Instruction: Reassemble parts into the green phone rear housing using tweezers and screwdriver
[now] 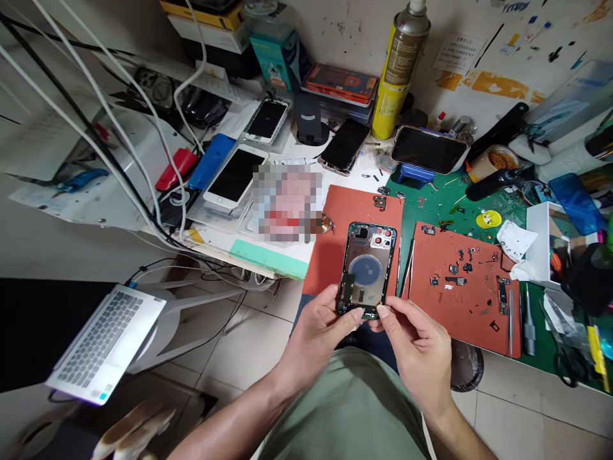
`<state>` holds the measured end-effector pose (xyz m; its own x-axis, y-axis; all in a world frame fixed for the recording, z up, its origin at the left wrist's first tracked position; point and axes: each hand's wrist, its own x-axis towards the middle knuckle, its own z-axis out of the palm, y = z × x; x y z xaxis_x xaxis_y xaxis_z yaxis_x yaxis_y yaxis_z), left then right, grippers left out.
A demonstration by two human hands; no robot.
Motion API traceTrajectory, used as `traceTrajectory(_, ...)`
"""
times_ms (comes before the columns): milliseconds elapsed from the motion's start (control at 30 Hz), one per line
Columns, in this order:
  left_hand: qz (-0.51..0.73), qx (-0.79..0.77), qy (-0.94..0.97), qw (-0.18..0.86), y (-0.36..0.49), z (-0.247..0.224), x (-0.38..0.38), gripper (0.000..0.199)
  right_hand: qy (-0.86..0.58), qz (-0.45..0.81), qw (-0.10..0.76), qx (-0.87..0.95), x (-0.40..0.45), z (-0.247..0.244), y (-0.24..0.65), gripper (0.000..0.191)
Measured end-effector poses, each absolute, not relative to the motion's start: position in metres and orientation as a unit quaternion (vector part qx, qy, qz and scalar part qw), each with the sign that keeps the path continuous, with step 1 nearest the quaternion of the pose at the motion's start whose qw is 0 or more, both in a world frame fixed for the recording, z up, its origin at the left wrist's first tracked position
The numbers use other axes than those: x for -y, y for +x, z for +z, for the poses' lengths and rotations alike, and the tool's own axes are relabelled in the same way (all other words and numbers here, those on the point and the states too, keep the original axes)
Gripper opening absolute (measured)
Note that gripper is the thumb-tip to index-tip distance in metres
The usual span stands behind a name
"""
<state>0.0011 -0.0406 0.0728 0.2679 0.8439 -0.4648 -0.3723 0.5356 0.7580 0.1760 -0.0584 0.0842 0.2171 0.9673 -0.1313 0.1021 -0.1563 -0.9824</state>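
Observation:
An opened phone housing, its inner side facing up with a round charging coil in the middle, is held between both hands over the front edge of the left red-brown mat. My left hand grips its lower left corner, thumb on the bottom edge. My right hand pinches the lower right corner between thumb and fingers. The undersides of the fingers are partly hidden by the housing. Tweezers lie just right of the housing.
On the right mat lie several small phone parts. A screwdriver and scissors are farther right. At the back stand a propped phone and a yellow spray can. Cables hang at left above a laptop.

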Motion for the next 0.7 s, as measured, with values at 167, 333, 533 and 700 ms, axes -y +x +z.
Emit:
traceTrajectory(167, 0.424, -0.467, 0.254, 0.733, 0.005, 0.075, 0.039, 0.027, -0.604, 0.452, 0.5, 0.425, 0.059, 0.084, 0.172, 0.007)
traceTrajectory(333, 0.409, -0.474, 0.25, 0.738, 0.005, 0.071, 0.045, 0.031, -0.607, 0.471, 0.484, 0.42, 0.061, 0.082, 0.172, 0.014)
traceTrajectory(533, 0.513, -0.394, 0.296, 0.703, -0.027, 0.053, 0.045, 0.054, -0.565, 0.571, 0.39, 0.45, 0.037, 0.093, 0.216, 0.025)
traceTrajectory(700, 0.413, -0.352, 0.435, 0.719, -0.07, 0.059, 0.012, 0.096, -0.508, 0.576, 0.21, 0.605, -0.005, 0.12, 0.25, 0.028)
